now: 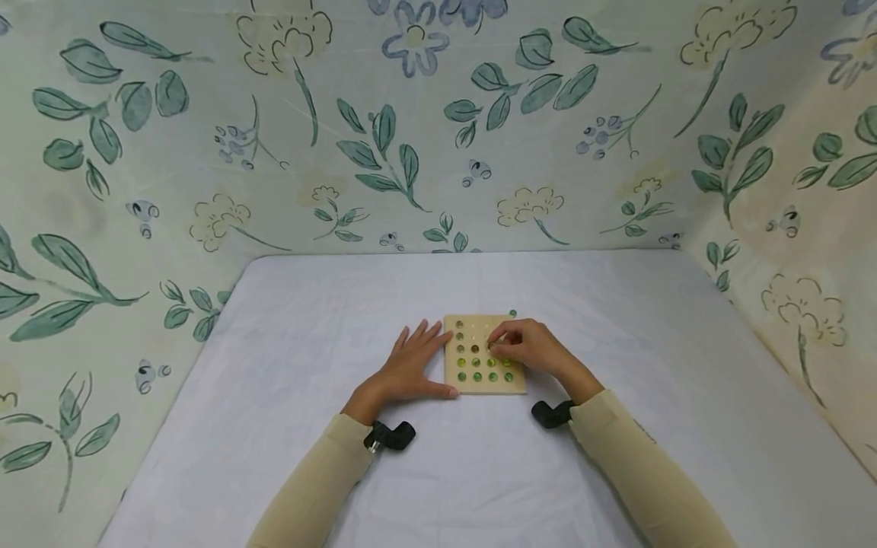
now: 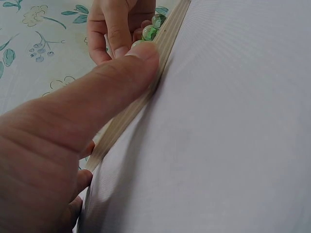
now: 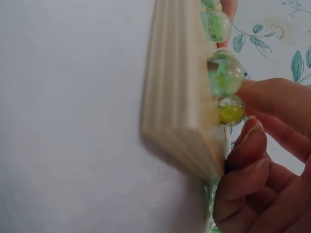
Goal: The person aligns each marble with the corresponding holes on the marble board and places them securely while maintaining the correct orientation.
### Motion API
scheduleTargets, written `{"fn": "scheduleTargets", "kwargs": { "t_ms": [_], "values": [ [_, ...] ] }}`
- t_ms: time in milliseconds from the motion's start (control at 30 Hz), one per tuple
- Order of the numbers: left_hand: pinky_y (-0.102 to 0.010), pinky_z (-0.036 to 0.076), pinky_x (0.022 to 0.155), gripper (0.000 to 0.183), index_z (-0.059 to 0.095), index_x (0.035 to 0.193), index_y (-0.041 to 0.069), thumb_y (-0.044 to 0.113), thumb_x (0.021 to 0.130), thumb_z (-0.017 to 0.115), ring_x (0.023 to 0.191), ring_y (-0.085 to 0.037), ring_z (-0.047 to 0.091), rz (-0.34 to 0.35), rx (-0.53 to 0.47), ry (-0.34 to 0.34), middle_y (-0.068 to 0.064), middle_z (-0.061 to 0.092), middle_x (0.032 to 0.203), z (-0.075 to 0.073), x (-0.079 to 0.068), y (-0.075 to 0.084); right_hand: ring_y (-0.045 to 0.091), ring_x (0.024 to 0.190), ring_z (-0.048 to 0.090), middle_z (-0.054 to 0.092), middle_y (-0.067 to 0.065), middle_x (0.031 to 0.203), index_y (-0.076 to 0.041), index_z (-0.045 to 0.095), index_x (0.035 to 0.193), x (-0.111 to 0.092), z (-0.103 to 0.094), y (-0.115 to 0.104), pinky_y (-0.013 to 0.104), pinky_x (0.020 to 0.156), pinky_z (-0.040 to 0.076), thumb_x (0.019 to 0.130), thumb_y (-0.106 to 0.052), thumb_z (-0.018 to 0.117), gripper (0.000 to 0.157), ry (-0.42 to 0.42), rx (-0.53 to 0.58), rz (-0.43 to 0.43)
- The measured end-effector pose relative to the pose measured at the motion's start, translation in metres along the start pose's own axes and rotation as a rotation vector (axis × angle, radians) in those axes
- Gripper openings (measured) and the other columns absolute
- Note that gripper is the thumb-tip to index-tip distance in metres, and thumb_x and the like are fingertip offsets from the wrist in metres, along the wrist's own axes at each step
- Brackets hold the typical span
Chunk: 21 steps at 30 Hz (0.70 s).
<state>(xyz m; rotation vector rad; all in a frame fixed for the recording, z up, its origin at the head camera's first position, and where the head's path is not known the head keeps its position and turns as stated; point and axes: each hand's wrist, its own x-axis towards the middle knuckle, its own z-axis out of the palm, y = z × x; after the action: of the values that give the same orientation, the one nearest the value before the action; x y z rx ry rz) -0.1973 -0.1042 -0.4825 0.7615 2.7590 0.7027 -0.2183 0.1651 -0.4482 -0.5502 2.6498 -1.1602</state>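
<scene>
A square wooden board (image 1: pixel 486 388) with rows of glass marbles lies on the white cloth. Green marbles (image 1: pixel 477 377) fill its near row, with yellow-green marbles (image 1: pixel 476 363) behind them. Darker brownish marbles (image 1: pixel 460 336) run up the left column. My left hand (image 1: pixel 411 369) rests at the board's left side, fingers spread and fairly straight, its thumb against the near edge. Over the right half of the board, my right hand (image 1: pixel 530 346) pinches a small dark marble (image 1: pixel 489 345) between thumb and forefinger, mostly hidden by the fingertips.
Just past the board's far edge sits a lone green marble (image 1: pixel 512 313). A black wrist camera (image 1: pixel 551 414) sits by the right sleeve and another wrist camera (image 1: pixel 390 436) by the left. Floral fabric (image 1: pixel 411 152) rises behind the white-covered table (image 1: pixel 329 304).
</scene>
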Motion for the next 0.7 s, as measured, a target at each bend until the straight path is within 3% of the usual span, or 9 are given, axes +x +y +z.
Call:
{"fn": "scheduleTargets", "kwargs": {
  "t_ms": [700],
  "values": [
    [-0.043, -0.009, 0.117, 0.108, 0.022, 0.155, 0.026, 0.075, 0.070, 0.066, 0.148, -0.019, -0.005, 0.007, -0.016, 0.008, 0.002, 0.008, 0.162, -0.0004, -0.0010, 0.0011, 0.017, 0.065, 0.053, 0.062, 0.001, 0.075, -0.016, 0.074, 0.098, -0.0001, 0.0003, 0.0015, 0.027, 0.056, 0.045, 0.087, -0.021, 0.073, 0.013, 0.005, -0.006, 0.017]
  ]
}}
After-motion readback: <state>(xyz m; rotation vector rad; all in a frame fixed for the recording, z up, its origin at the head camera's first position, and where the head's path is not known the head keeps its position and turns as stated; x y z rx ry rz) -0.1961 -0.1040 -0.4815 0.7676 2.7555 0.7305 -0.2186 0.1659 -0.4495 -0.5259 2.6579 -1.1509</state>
